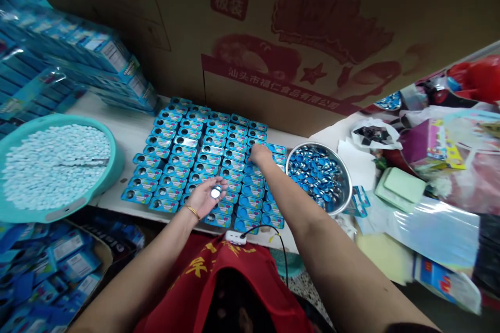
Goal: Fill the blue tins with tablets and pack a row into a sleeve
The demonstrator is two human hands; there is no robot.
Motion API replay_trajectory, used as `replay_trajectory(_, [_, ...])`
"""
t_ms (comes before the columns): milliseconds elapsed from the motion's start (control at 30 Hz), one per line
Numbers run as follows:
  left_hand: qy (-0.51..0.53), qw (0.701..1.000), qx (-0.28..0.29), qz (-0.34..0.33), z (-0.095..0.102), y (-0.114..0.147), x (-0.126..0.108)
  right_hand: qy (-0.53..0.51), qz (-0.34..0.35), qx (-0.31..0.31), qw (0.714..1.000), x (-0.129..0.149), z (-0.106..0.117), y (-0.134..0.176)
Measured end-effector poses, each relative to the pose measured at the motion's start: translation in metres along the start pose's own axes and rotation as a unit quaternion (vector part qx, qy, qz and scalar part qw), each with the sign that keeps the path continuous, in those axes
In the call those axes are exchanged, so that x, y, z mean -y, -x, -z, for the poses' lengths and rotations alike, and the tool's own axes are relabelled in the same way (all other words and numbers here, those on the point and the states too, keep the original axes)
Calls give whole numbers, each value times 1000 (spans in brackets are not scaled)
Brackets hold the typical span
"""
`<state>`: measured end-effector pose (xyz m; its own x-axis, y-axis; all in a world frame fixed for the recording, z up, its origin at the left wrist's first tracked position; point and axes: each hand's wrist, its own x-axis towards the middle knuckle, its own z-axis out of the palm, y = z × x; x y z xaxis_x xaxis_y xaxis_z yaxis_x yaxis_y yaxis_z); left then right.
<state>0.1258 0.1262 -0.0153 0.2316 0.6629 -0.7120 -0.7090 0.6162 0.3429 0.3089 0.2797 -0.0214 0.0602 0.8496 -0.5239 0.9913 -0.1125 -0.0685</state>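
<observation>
Rows of small blue boxes (180, 162) with round windows cover the white table. Several boxes on the right side, such as one blue-filled box (250, 202), show blue discs in their windows; many on the left show dark openings. My left hand (203, 197), palm up with curled fingers and a gold bangle at the wrist, holds a small round silver tin (215, 193) above the boxes. Closed and turned down, my right hand (260, 154) is over the right-hand columns; its fingertips are hidden. Beside it stands a metal bowl (349, 179) of small blue and silver round tins.
A turquoise basin (117, 153) of pale blue pieces stands at left, below stacked blue boxes (117, 57). A carton of blue boxes (74, 257) is below it. The large cardboard box (250, 26) walls the back. Bags, papers and a green container (402, 187) clutter the right.
</observation>
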Motion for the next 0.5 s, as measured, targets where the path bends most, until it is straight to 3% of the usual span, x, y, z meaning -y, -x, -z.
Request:
replay_trajectory(100, [36,999,11,3,-1,-2,-1,13,2,-2,1000,1,6,6])
replay_trajectory(200, [69,998,8,5,0,-5,-3,17,25,-33,999,5,1,31])
replay_trajectory(267, [82,997,6,6,1,-8,-4,-16,113,-81,990,13,-11,57])
replay_trajectory(300, [88,996,13,4,1,-9,-4,-43,192,-97,976,18,-19,70])
replay_trajectory(400, [108,993,51,-1,0,-12,-5,-77,404,-79,908,36,-42,102])
replay_trajectory(500, [121,990,67,11,-2,-14,-6,-60,460,-69,883,43,-51,112])
